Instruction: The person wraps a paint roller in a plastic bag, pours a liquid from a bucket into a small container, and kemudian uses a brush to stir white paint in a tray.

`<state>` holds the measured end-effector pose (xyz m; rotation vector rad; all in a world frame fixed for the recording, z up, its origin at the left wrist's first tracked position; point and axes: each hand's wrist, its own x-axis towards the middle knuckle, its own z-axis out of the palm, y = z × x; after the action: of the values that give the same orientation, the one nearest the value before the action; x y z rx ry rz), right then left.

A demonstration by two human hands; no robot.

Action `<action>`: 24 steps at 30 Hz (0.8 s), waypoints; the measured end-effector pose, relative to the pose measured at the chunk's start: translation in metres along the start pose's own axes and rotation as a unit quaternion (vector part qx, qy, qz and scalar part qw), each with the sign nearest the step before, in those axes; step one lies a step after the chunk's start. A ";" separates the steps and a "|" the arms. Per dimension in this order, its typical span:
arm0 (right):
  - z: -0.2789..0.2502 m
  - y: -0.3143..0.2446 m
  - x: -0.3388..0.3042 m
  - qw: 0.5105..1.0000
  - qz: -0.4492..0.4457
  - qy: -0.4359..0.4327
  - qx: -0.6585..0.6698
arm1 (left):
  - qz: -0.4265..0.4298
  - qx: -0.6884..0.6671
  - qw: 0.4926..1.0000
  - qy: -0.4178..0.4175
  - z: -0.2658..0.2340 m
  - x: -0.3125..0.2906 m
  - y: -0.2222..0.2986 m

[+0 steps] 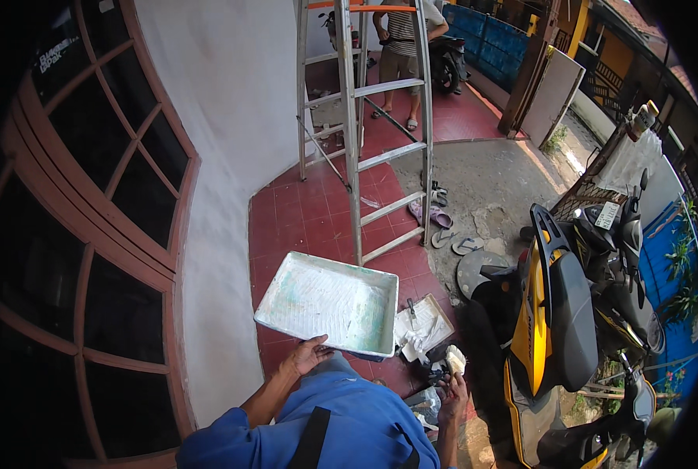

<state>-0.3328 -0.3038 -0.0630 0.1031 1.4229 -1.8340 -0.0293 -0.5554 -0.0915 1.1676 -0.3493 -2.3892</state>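
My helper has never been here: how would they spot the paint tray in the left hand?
Find the metal ladder on the red tiles. Just below it in the picture, the left hand holds a wide, shallow paint tray. Unlike the smaller pale tray to its right, it has greenish stains inside.

Spreading out as a red-tiled floor [286, 227]; bearing a metal ladder [392, 155] on its feet and, nearer, a shallow white tray [440, 319] holding crumpled white material [417, 338]; meeting rough grey concrete [489, 184] on the right; carrying there purple clogs [437, 216], grey flip-flops [468, 246], a round grey disc [471, 270] and a parked yellow-and-black motorbike [569, 313]; supporting another motorbike [446, 69] farther back, on tile.
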 end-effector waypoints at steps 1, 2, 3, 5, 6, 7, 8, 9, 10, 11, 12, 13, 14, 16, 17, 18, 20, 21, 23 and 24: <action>0.002 0.003 0.001 1.000 -0.005 0.004 0.002 | -0.003 0.003 1.000 -0.006 -0.004 0.008 0.005; 0.006 0.009 0.001 1.000 -0.001 0.015 0.011 | -0.024 -0.005 1.000 -0.007 -0.010 0.015 0.011; 0.010 0.016 0.000 0.999 0.003 0.026 0.021 | -0.045 -0.011 0.999 -0.009 -0.017 0.022 0.017; 0.023 0.030 -0.002 0.998 -0.006 0.050 0.035 | -0.061 -0.002 0.998 -0.014 -0.025 0.033 0.030; 0.030 0.036 -0.004 0.997 -0.015 0.056 0.043 | -0.074 0.002 0.997 -0.014 -0.027 0.037 0.037; 0.037 0.044 -0.009 0.996 -0.022 0.063 0.051 | -0.081 0.009 0.997 -0.013 -0.031 0.038 0.045; 0.048 0.048 -0.015 0.994 -0.022 0.088 0.063 | -0.099 0.028 0.994 -0.037 -0.032 0.037 0.053; 0.055 0.055 -0.020 0.992 -0.023 0.086 0.090 | -0.120 0.046 0.990 -0.059 -0.035 0.036 0.062; 0.065 0.067 -0.021 0.991 -0.023 0.095 0.093 | -0.143 0.055 0.987 -0.041 -0.039 0.035 0.073; 0.074 0.073 -0.023 0.990 -0.023 0.106 0.094 | -0.154 0.059 0.986 -0.035 -0.043 0.038 0.081; 0.080 0.079 -0.027 0.988 -0.011 0.099 0.121 | -0.175 0.067 0.982 -0.027 -0.047 0.040 0.088; 0.084 0.087 -0.032 0.986 -0.001 0.115 0.123 | -0.198 0.076 0.977 -0.017 -0.054 0.042 0.094; 0.088 0.095 -0.033 0.986 -0.001 0.098 0.134 | -0.211 0.088 0.973 -0.027 -0.063 0.048 0.100; 0.098 0.105 -0.038 0.984 -0.006 0.089 0.156 | -0.213 0.102 0.971 -0.024 -0.064 0.060 0.110; 0.108 0.102 -0.042 0.982 -0.007 0.099 0.163 | -0.231 0.106 0.967 -0.033 -0.060 0.064 0.117; 0.121 0.098 -0.051 0.977 -0.005 0.112 0.182 | -0.243 0.095 0.965 -0.026 -0.064 0.069 0.121; 0.133 0.099 -0.059 0.974 -0.002 0.109 0.199 | -0.250 0.104 0.962 -0.040 -0.066 0.078 0.132; 0.131 0.105 -0.059 0.971 -0.006 0.108 0.215 | -0.244 0.113 0.962 -0.041 -0.062 0.086 0.133; 0.127 0.118 -0.056 0.963 0.012 0.139 0.231 | -0.250 0.137 0.958 -0.011 -0.064 0.108 0.132; 0.124 0.126 -0.056 0.961 0.017 0.141 0.237 | -0.254 0.133 0.958 -0.001 -0.062 0.116 0.129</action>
<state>-0.1676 -0.3853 -0.0880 0.6500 1.1214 -2.1623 -0.0056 -0.7266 -0.1545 1.5272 -0.4223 -2.8482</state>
